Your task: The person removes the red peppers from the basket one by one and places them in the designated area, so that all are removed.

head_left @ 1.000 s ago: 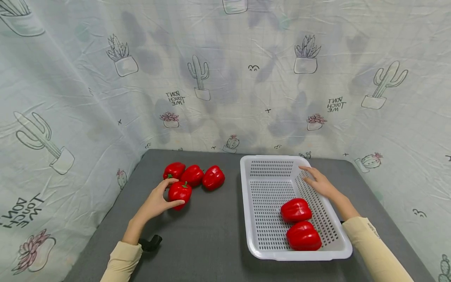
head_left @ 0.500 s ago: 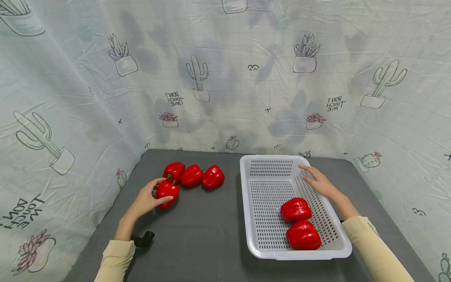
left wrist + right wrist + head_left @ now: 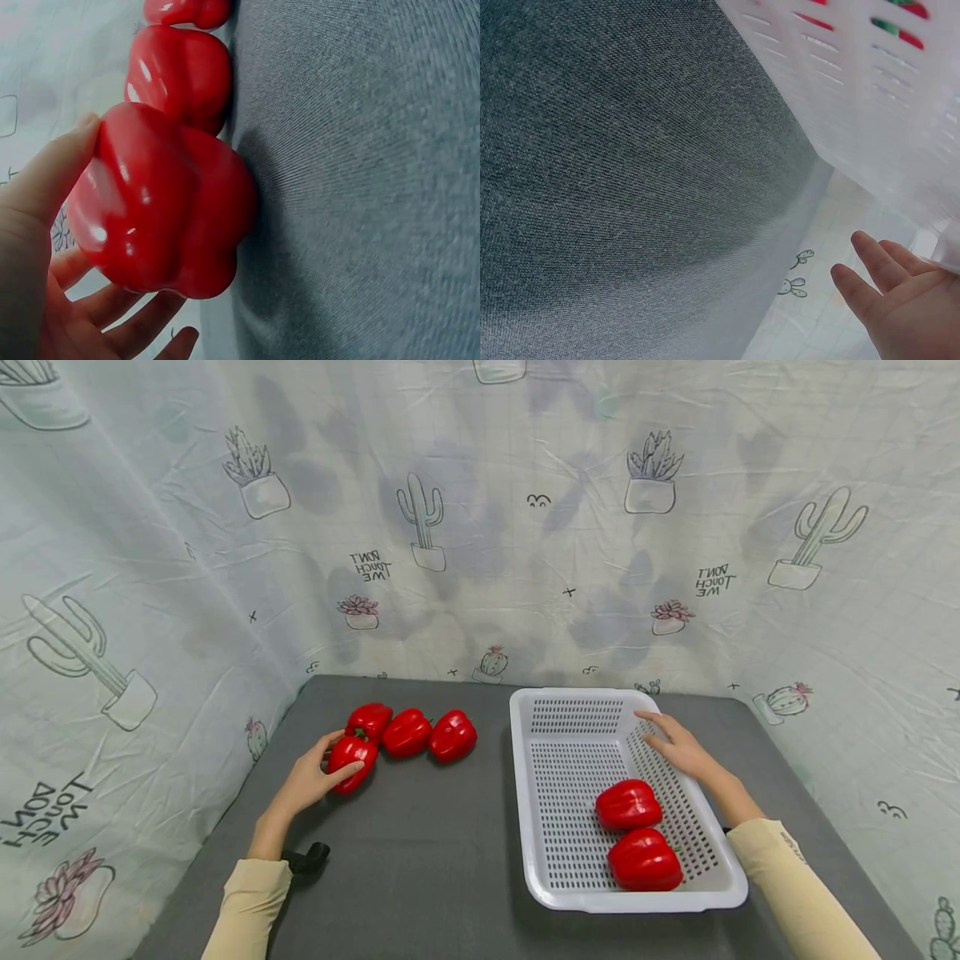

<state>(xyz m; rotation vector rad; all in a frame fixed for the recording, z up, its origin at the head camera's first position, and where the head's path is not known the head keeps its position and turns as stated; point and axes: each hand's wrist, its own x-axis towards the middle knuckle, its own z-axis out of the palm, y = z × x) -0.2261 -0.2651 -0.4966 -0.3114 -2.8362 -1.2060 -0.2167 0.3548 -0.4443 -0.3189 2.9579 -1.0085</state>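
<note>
My left hand (image 3: 311,777) holds a glossy red bell pepper (image 3: 347,771) at the left of the table, thumb on its near side and fingers at its far side. In the left wrist view this bell pepper (image 3: 161,202) is close to the grey cloth, its fingers (image 3: 142,326) partly hidden behind it. Three more red bell peppers lie in a row just beyond, the middle one (image 3: 407,732) between two others. At the right, my right hand (image 3: 681,750) lies over the right rim of a white perforated basket (image 3: 519,793); its fingers (image 3: 877,262) are extended and spread outside the wall.
Inside the basket two red bell peppers lie near its front right, one (image 3: 628,805) behind the other (image 3: 645,860). A grey cloth (image 3: 435,860) covers the table. A pale curtain (image 3: 480,527) with printed cacti hangs behind and along both sides.
My left hand has carried its bell pepper leftward, then slightly back toward the row, so it now sits against the leftmost one. My right hand and the basket have stayed put.
</note>
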